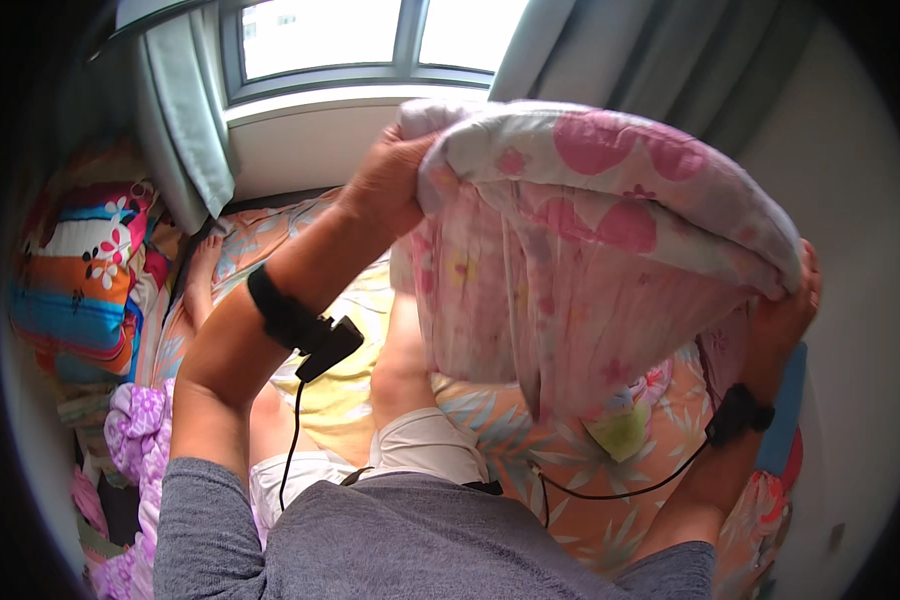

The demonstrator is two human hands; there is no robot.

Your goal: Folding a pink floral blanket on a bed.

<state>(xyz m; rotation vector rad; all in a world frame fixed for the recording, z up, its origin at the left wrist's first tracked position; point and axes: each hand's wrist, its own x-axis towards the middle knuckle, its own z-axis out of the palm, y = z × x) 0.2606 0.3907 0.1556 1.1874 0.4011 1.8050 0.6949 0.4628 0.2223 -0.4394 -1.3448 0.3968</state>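
A padded pink and white floral quilt is held up in front of me, its top edge bulging and its lower part hanging in loose folds. My left hand grips its upper left corner, with the fingers hidden behind the cloth. At the right corner, my right hand clasps the edge, fingertips curled round its outer side. Beneath the quilt spreads a bed with an orange, leaf-patterned sheet. My bare legs rest on it, and the raised quilt covers part of the view.
Folded colourful bedding is stacked at the left, above a purple floral cloth. A yellow-green cloth item lies under the quilt. Black cables run from my forearm straps. Beyond are a window, grey curtains and a right-hand wall.
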